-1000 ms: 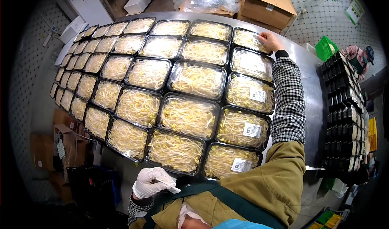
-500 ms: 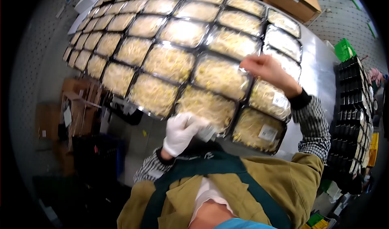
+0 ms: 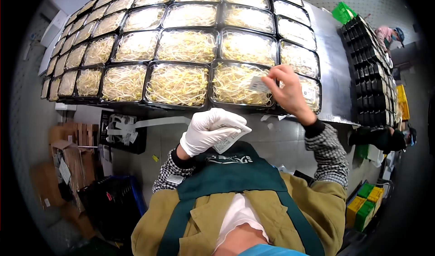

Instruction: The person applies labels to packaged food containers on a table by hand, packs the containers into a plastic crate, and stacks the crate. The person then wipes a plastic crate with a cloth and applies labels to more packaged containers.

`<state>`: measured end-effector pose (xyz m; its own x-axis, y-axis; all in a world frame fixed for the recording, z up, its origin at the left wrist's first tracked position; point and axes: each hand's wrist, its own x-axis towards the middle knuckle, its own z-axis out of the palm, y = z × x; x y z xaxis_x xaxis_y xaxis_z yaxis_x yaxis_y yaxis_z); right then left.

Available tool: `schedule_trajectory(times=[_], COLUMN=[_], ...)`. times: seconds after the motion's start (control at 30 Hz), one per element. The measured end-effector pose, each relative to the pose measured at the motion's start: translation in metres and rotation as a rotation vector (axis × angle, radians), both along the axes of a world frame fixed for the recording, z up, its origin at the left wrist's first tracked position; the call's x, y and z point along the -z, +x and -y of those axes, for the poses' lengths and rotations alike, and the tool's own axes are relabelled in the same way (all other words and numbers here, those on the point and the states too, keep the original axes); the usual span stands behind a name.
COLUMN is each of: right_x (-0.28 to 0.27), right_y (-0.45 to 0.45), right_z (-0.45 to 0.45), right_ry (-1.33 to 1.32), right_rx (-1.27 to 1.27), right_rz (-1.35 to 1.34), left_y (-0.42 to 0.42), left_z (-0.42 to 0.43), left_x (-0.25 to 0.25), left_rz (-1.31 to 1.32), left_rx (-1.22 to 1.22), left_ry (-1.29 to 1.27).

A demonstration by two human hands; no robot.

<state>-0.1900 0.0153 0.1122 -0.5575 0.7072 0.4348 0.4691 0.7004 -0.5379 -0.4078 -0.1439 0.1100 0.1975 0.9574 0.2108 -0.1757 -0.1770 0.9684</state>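
Observation:
My left hand [image 3: 206, 131], in a white glove, is closed on a strip of printed labels [image 3: 229, 143]. The strip's pale backing paper [image 3: 165, 121] trails off to the left. Bare and pinched, my right hand [image 3: 288, 90] holds one white label [image 3: 259, 84] by its edge. This label is over the right part of a film-covered black tray of bean sprouts [image 3: 238, 81] in the front row; I cannot tell whether it touches the film. Under and beside my right wrist is another tray [image 3: 311, 94] with a printed label on it.
Rows of sprout trays [image 3: 181, 45] cover most of the metal table [image 3: 333, 66]. Stacked black trays [image 3: 374, 75] stand at its right end. A black crate [image 3: 122, 131] with paper strips and cardboard boxes [image 3: 68, 165] are at lower left. Another person [image 3: 385, 36] is at far right.
The view has shifted, so the trays appear higher and further left. My right hand now has a label over the front-row tray. My left hand holds the label strip nearer my chest.

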Motion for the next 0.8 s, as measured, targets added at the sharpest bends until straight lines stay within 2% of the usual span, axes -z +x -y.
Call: schedule_trajectory(times=[0.07,0.2,0.23,0.27,0.33,0.43,0.53,0.57,0.6,0.67,0.8], right_x=[0.018,0.026,0.025,0.026,0.025,0.002,-0.006,0.003,0.012,0.024,0.023], right_y=[-0.018,-0.027,-0.027,-0.024,-0.017,-0.01,-0.01,-0.012,-0.015,-0.018,-0.024], right_z=[0.008,0.018,0.022,0.025,0.023,0.023,0.013,0.011,0.007,0.005,0.011], right_ry=[0.229,0.383,0.395,0.34,0.248,0.049,0.0,0.083,0.154,0.24,0.391], right_rx=[0.11,0.299,0.343,0.331,0.304,0.265,0.133,0.132,0.112,0.099,0.2], right_rz=[0.181,0.293,0.309,0.257,0.152,-0.005,0.156,0.231,0.247,0.275,0.32], left_y=[-0.006,-0.006,-0.007,-0.003,0.002,0.004,0.007,0.015,0.021,0.031,0.049], left_z=[0.007,0.014,0.016,0.014,0.01,0.001,-0.009,-0.013,-0.02,-0.039,-0.065], left_x=[0.015,0.011,0.0,0.008,0.014,0.013,0.011,0.01,0.015,0.02,0.058], left_rz=[0.113,0.201,0.286,0.209,0.315,0.158,-0.194,-0.246,-0.459,-0.708,-0.927], left_rx=[0.036,-0.044,0.0,-0.056,-0.005,-0.028,-0.102,-0.156,-0.254,-0.389,-0.385], left_ry=[-0.039,-0.105,-0.373,-0.249,-0.171,-0.034,0.133,0.149,0.296,0.588,0.386])
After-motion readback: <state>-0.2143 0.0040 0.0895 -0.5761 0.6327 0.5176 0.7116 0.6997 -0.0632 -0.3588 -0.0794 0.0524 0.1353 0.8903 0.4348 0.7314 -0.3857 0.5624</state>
